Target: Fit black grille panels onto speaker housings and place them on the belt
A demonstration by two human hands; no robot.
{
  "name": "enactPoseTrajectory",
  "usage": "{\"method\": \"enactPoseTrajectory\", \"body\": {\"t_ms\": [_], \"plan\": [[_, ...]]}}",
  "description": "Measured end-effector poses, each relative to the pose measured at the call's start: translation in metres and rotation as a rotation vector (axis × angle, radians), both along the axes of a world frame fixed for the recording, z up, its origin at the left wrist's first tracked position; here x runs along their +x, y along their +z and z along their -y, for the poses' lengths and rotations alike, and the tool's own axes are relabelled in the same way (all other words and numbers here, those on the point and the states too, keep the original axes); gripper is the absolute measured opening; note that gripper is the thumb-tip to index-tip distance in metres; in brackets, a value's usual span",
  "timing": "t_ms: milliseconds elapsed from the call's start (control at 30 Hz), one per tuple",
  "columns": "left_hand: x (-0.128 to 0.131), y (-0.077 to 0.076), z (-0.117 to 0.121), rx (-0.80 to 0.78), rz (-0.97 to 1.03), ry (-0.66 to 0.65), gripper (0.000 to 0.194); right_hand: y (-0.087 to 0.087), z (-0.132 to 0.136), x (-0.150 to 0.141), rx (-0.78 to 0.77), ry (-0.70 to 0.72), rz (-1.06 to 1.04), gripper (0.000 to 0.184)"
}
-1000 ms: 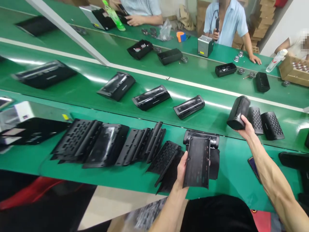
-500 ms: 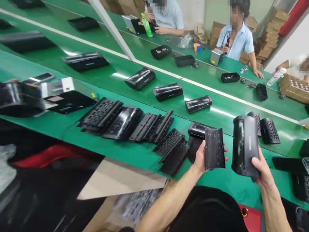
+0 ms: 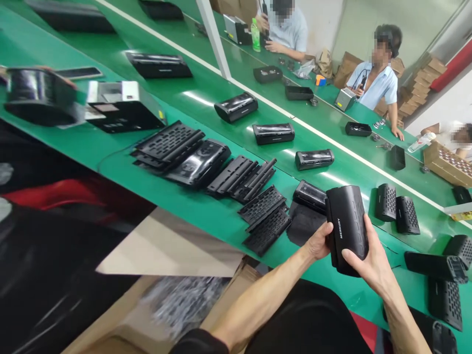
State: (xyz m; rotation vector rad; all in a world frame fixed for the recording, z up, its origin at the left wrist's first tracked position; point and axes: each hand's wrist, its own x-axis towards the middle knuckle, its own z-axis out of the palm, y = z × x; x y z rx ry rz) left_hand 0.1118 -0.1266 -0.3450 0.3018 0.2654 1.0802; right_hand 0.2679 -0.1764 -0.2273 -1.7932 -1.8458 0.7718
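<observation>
A black speaker housing [image 3: 350, 231] with "MERKURY" printed on it stands tilted in front of me, its slotted side facing up and right. My right hand [image 3: 374, 265] grips it, thumb across the lower front and fingers along the right side. At the housing's left edge, my left hand [image 3: 319, 243] holds a flat black panel [image 3: 332, 248] against it; most of the panel is hidden behind the housing. Perforated black panels [image 3: 263, 204] lie on the green bench to the left. Behind my left hand, another housing [image 3: 310, 195] rests near a dark flat sheet [image 3: 303, 223].
Several black housings [image 3: 274, 133] sit on the green conveyor [image 3: 206, 115]. More slotted housings [image 3: 408, 215] stand at the right. A black-and-silver box [image 3: 121, 108] is at left, beside another person's hands. Co-workers [image 3: 379, 78] sit across the line. An open carton [image 3: 143, 314] is below.
My hands have come together, bringing the panel to the housing's side. The housing has turned and moved left, so its slotted side now shows. The camera view has shifted.
</observation>
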Motion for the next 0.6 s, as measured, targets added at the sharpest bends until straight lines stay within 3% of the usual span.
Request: {"method": "enactPoseTrajectory", "body": {"t_ms": [167, 367, 467, 600], "plan": [[-0.001, 0.0, 0.001, -0.004, -0.004, -0.017, 0.078, -0.001, 0.004, -0.001, -0.059, 0.025, 0.065, 0.111], [-0.001, 0.0, 0.001, -0.038, -0.03, 0.001, 0.076, -0.005, -0.004, 0.014, -0.112, 0.07, 0.003, 0.111], [-0.001, 0.003, 0.0, -0.084, -0.055, 0.082, 0.071, -0.015, 0.005, 0.018, 0.014, 0.022, -0.095, 0.105], [0.007, 0.012, 0.0, -0.154, -0.117, 0.217, 0.07, -0.051, 0.031, 0.001, 0.261, -0.197, -0.184, 0.117]]}}
